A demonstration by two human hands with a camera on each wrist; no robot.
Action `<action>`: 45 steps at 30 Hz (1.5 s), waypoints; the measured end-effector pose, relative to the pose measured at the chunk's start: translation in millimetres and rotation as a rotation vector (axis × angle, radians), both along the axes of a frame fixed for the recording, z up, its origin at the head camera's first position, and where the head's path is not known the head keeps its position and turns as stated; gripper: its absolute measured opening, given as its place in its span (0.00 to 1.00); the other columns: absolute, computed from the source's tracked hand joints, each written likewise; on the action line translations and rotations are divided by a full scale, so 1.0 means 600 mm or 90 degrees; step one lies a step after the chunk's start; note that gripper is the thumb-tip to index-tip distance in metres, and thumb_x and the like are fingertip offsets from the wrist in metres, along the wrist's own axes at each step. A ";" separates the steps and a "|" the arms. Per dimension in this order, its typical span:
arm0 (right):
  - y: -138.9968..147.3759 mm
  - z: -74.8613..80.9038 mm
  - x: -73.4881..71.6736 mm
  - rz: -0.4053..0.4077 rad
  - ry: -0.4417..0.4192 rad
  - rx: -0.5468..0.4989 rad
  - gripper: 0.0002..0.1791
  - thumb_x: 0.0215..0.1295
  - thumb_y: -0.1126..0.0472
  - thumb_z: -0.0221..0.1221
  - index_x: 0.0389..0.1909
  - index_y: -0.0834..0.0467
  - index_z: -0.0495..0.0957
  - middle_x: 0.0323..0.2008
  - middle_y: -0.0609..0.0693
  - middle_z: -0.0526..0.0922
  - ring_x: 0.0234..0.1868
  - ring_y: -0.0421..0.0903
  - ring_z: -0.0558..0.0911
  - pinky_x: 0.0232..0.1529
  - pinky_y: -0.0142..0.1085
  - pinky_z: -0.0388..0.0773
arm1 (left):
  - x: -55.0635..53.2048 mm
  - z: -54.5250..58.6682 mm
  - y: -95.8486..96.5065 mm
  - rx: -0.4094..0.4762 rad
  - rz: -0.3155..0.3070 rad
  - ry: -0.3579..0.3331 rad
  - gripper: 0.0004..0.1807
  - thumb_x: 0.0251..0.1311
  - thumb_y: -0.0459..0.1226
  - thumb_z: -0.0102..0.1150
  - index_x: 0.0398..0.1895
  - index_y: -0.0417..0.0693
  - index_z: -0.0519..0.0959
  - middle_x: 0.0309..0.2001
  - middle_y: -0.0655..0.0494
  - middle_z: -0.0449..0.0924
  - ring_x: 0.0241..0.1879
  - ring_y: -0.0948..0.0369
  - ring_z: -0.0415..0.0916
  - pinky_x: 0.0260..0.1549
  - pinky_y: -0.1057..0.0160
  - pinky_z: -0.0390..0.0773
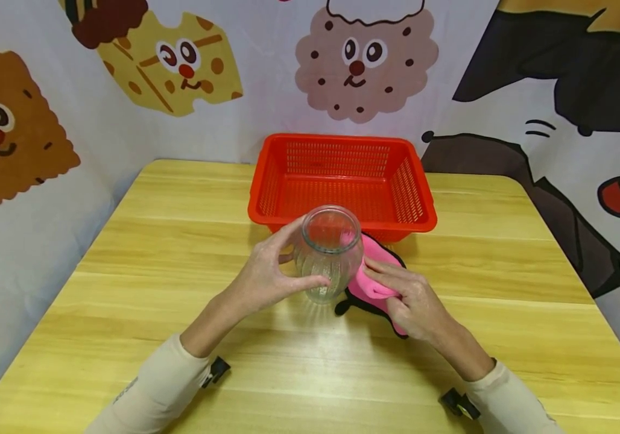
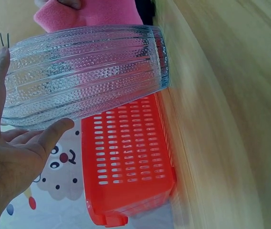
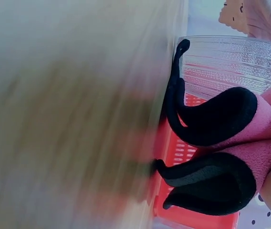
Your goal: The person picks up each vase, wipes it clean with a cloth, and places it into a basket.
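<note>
A clear ribbed glass vase (image 1: pixel 323 265) with a round mouth stands upright near the middle of the table. My left hand (image 1: pixel 261 277) holds its left side, thumb in front and fingers reaching behind; the left wrist view shows the bumpy glass (image 2: pixel 87 71) next to that hand (image 2: pixel 11 152). On the vase's right side, my right hand (image 1: pixel 415 301) grips a bunched pink cloth (image 1: pixel 377 286) with black edging. Part of the cloth lies against the glass. In the right wrist view the cloth (image 3: pixel 266 124) hangs in folds from the fingers, its black underside showing.
Just behind the vase sits a red perforated plastic basket (image 1: pixel 397 228), with nothing seen in it. The wooden table (image 1: pixel 180 241) extends to both sides. A cloth backdrop (image 1: pixel 266 60) with cartoon figures hangs behind.
</note>
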State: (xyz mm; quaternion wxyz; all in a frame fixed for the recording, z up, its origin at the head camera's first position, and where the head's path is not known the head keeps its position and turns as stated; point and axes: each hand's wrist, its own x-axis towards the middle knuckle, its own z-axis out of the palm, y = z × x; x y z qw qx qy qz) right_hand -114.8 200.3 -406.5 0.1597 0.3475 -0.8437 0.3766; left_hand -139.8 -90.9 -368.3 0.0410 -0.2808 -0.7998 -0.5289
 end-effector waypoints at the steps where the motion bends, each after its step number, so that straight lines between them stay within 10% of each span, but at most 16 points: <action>1: 0.000 0.000 0.000 0.000 -0.003 0.001 0.35 0.46 0.81 0.47 0.57 0.65 0.83 0.60 0.56 0.81 0.59 0.57 0.80 0.65 0.26 0.65 | 0.000 0.000 0.000 0.001 0.000 0.001 0.55 0.47 0.43 0.83 0.78 0.56 0.62 0.68 0.53 0.72 0.63 0.55 0.73 0.52 0.53 0.81; 32: 0.006 0.000 -0.013 0.022 -0.076 0.091 0.34 0.43 0.78 0.47 0.54 0.65 0.85 0.58 0.52 0.82 0.60 0.51 0.79 0.40 0.38 0.70 | -0.004 -0.005 0.001 0.005 -0.003 0.013 0.56 0.45 0.43 0.84 0.78 0.57 0.62 0.69 0.52 0.72 0.63 0.54 0.73 0.52 0.54 0.81; 45: 0.005 0.000 -0.014 0.009 -0.136 0.152 0.34 0.50 0.77 0.49 0.59 0.59 0.83 0.61 0.48 0.81 0.65 0.51 0.75 0.64 0.58 0.71 | -0.005 -0.007 0.000 0.008 -0.006 0.012 0.55 0.47 0.43 0.84 0.78 0.56 0.62 0.69 0.52 0.72 0.64 0.53 0.72 0.52 0.53 0.82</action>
